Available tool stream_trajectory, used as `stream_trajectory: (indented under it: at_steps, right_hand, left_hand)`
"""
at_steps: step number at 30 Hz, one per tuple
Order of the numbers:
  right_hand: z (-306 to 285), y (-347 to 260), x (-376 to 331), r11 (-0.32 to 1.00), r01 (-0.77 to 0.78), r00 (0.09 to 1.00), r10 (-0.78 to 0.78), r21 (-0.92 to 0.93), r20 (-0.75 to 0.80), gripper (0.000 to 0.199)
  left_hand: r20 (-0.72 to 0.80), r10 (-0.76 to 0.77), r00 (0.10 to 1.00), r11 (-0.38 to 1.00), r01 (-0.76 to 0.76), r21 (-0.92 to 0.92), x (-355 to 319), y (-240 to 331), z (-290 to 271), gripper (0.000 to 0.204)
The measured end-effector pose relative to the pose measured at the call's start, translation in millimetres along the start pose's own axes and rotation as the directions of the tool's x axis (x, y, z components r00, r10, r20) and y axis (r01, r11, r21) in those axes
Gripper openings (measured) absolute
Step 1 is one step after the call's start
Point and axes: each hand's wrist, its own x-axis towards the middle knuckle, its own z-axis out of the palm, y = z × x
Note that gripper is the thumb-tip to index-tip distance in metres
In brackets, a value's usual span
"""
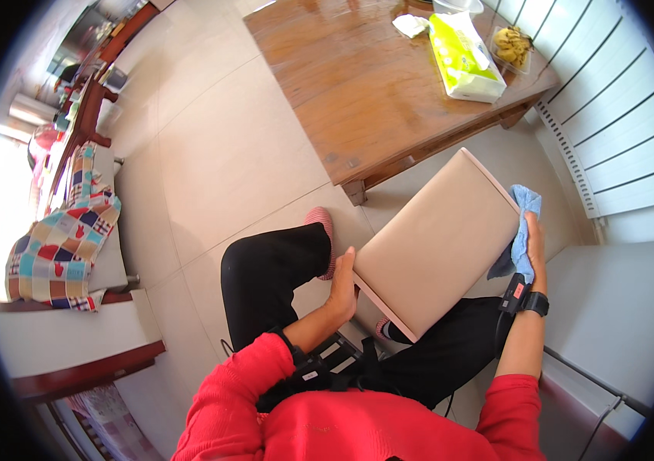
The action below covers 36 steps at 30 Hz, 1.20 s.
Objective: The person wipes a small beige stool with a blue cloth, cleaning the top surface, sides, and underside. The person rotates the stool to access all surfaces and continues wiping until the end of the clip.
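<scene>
A beige rectangular board (434, 242) with a pink edge rests tilted across my lap. My left hand (342, 288) grips its lower left edge, thumb on top. My right hand (533, 250) presses a light blue cloth (525, 223) against the board's right edge. Both forearms wear red sleeves and dark wrist straps. My legs in black trousers (273, 269) are under the board, and one foot in a red striped slipper (323, 223) rests on the tiled floor.
A wooden table (365, 84) stands ahead with a green-and-white tissue pack (465, 58), a white cloth and a clear tray of food (513, 46). A white ribbed wall panel (619, 115) is at right. A sofa with a patchwork blanket (62, 238) stands at left.
</scene>
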Motion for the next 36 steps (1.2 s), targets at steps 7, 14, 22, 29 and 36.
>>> stream_trajectory:
  at_steps: [7,14,22,29,36]
  right_hand:
    - [34.6,-33.5,-32.5,0.898,0.076,0.983,0.004,-0.432,0.181,0.053]
    - [75.6,-25.8,-109.6,0.86,0.024,0.985,0.067,-0.51,0.158,0.059]
    - [98.4,-78.8,-139.2,0.712,0.005,0.997,0.051,-0.702,0.059,0.049]
    - [188.7,-128.6,-163.3,0.478,0.324,0.928,-0.328,-0.816,0.176,0.045]
    - [328.1,-100.1,-240.6,0.234,0.801,0.56,-0.621,-0.552,0.548,0.04]
  left_hand:
    - [0.137,0.205,0.969,0.978,-0.198,-0.063,34.2,18.2,-52.2,0.048]
    - [-0.044,-0.014,0.999,0.999,0.012,-0.041,67.9,69.4,-99.6,0.056]
    - [-0.115,0.164,0.98,0.978,-0.146,0.151,26.1,93.4,-112.4,0.06]
    - [-0.083,0.224,0.971,0.965,-0.209,0.158,-3.7,84.9,-96.2,0.071]
    - [0.005,0.209,0.978,0.977,-0.208,-0.041,-5.1,84.4,-98.8,0.073]
